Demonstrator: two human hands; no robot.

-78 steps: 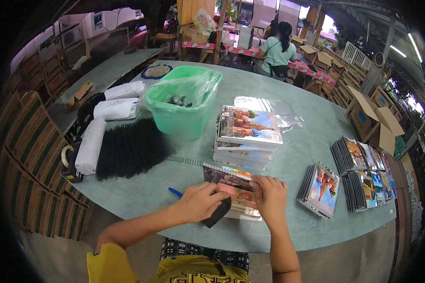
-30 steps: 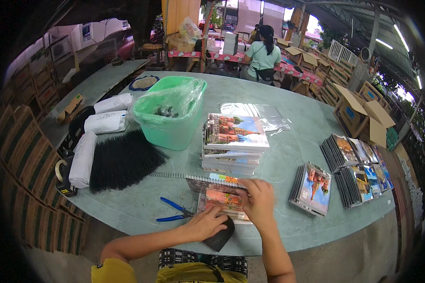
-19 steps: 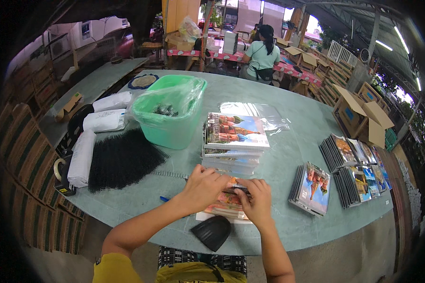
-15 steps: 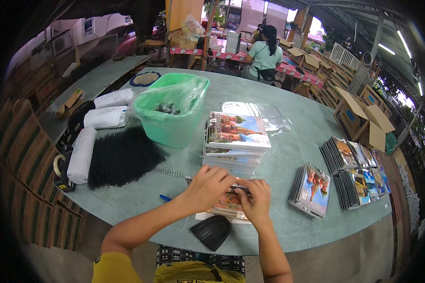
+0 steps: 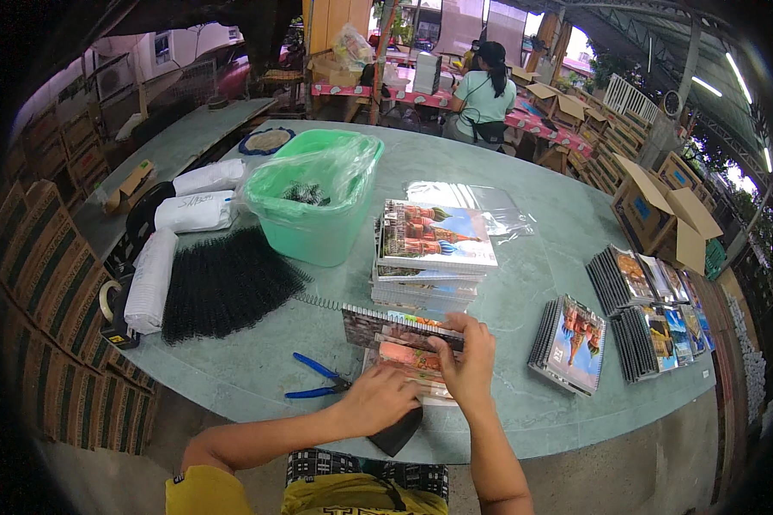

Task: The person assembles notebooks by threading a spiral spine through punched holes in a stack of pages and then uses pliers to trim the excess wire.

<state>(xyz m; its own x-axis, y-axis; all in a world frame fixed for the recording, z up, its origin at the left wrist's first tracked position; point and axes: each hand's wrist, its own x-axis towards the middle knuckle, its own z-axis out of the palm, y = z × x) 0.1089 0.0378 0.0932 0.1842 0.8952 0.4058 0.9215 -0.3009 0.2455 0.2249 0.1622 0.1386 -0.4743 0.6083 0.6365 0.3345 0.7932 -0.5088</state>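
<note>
My right hand point(image 5: 470, 356) pinches the right end of a spiral notebook point(image 5: 401, 328), thumb in front and fingers behind. The notebook stands tilted up, its bound edge upward, and a dark wire coil point(image 5: 320, 301) sticks out past its left end. Lower down, my left hand point(image 5: 378, 400) reaches over the printed page's near-left edge and the black wedge-shaped block point(image 5: 397, 434), its fingers loosely bent and slightly blurred; I see nothing held in it. Pliers with blue handles point(image 5: 316, 378) lie just left of it, their head partly hidden by the hand.
A stack of notebooks point(image 5: 434, 240) stands beyond my hands, clear plastic sleeves point(image 5: 498, 210) behind it. Left are a green bin point(image 5: 313, 223), a heap of black coils point(image 5: 219, 287) and white rolls point(image 5: 150, 279). Notebook piles point(image 5: 567, 343) and an open carton point(image 5: 661, 215) lie right. Another person point(image 5: 487, 94) works farther back.
My left hand has left the notebook's bound edge and come down toward me, uncovering the pliers. The notebook has tipped up in my right hand, which stays at its right end.
</note>
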